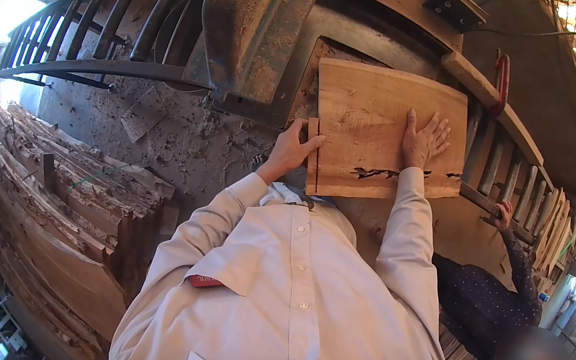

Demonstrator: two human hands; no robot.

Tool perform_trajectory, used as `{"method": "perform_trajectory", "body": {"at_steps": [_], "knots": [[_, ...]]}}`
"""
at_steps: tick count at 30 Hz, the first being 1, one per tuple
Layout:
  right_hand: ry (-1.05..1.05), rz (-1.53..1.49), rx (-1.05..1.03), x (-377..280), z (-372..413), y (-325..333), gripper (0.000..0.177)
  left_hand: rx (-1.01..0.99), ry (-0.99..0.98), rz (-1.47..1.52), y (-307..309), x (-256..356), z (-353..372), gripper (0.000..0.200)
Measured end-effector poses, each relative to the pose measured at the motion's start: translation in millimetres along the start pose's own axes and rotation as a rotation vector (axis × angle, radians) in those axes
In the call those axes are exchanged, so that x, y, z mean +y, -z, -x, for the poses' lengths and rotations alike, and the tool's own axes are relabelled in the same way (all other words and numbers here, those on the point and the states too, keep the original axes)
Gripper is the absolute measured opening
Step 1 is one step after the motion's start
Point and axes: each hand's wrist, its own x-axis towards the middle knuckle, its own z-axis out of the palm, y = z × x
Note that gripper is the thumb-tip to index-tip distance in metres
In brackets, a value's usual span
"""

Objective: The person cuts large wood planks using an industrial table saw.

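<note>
A wide wooden board [378, 123] lies in front of me at the machine, with dark ragged cracks near its close edge. My right hand [424, 139] rests flat on its right half, fingers spread. At the left end, my left hand [293, 152] pinches a narrow wooden strip [312, 130], thumb on top and the other fingers partly hidden behind. A dark gap runs between this strip and the board.
A dusty metal machine housing [251, 25] stands just left of the board. Roller conveyors [128, 26] extend to both sides. A red clamp [500, 85] grips a wooden rail [496, 110]. Stacked planks [67, 214] lie at left; another person [486, 299] stands at right, one hand by the rollers.
</note>
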Motion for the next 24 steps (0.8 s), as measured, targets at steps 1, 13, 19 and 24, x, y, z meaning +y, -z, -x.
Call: {"method": "perform_trajectory", "body": {"at_steps": [1, 13, 19, 24], "knots": [[0.004, -0.001, 0.001, 0.4, -1.4, -0.6, 0.095, -0.022, 0.008, 0.018, 1.1, -1.7, 0.0, 0.06], [0.015, -0.044, -0.012, 1.7, -2.2, 1.9, 0.096, -0.017, -0.011, 0.051, 17.0, 25.9, 39.2, 0.042], [-0.111, -0.039, 0.013, -1.0, 0.1, -6.4, 0.099, 0.258, -0.033, 0.092, 54.5, 0.3, 77.4, 0.04], [-0.165, -0.012, 0.044, -2.1, 2.5, -13.6, 0.1, 0.58, 0.265, 0.817, 140.2, -121.6, 117.6, 0.023]]}}
